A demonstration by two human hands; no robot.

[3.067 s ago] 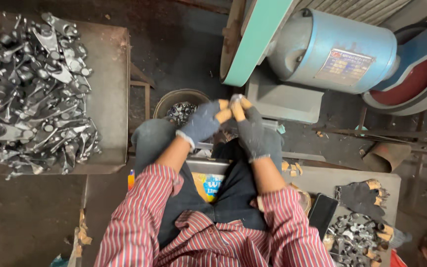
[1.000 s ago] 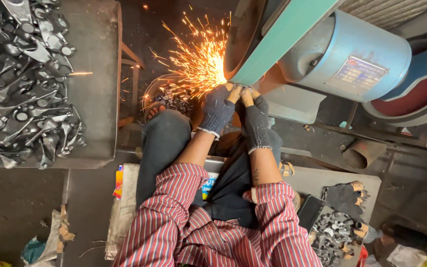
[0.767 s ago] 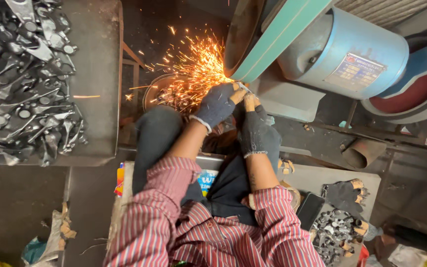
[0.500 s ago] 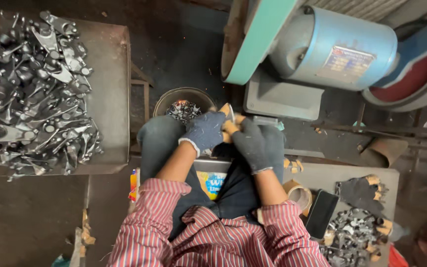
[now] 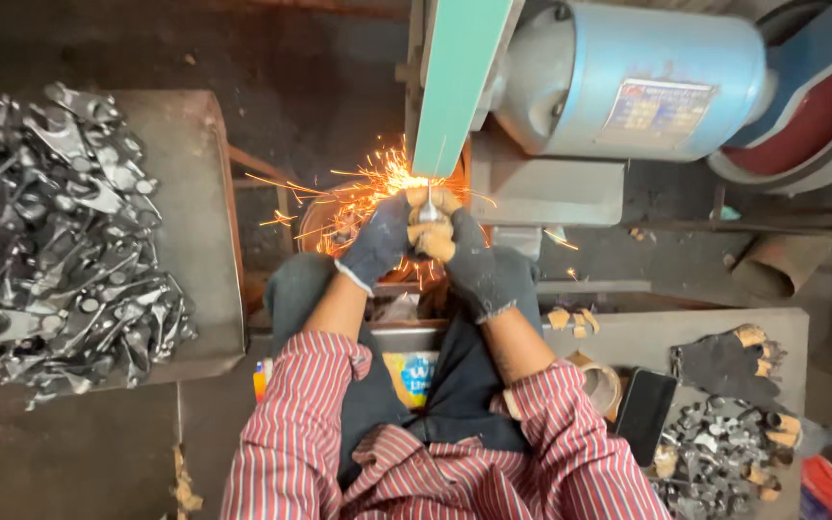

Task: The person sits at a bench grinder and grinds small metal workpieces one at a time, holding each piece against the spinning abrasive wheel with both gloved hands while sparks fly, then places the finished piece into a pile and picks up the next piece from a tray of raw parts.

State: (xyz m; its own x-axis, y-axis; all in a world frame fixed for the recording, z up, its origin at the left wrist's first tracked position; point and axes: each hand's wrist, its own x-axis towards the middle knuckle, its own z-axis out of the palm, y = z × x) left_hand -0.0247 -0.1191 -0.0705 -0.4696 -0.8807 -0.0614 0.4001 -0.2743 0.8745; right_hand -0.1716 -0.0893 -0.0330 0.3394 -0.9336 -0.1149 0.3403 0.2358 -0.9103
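Belt grinder (image 5: 628,87): large pale blue motor housing at upper right, with a red disc behind it. A green sanding belt (image 5: 459,82) is run down from the top edge to the middle of the view.

Left table (image 5: 199,241): grey metal top, heaped with dull silver forged blanks (image 5: 50,241), mostly flat wrench-like shapes.

Right table (image 5: 628,337): grey top on which a spare dark glove (image 5: 724,361), a black phone (image 5: 644,414) and a smaller heap of metal pieces (image 5: 724,462) are laid.

Floor: dark, stained concrete; a round bucket (image 5: 315,217) is seen beneath the sparks.

Left hand (image 5: 377,241) and right hand (image 5: 469,260): dark gloves with tan fingertips are worn; both are closed tight around the workpiece, fingertips pressed together.

Workpiece (image 5: 428,207): small, slim, bright metal, mostly covered by the gloves. It is held upright, its long axis pointed away from the body, its tip set against the lower end of the belt. Orange sparks (image 5: 358,193) are thrown leftward.
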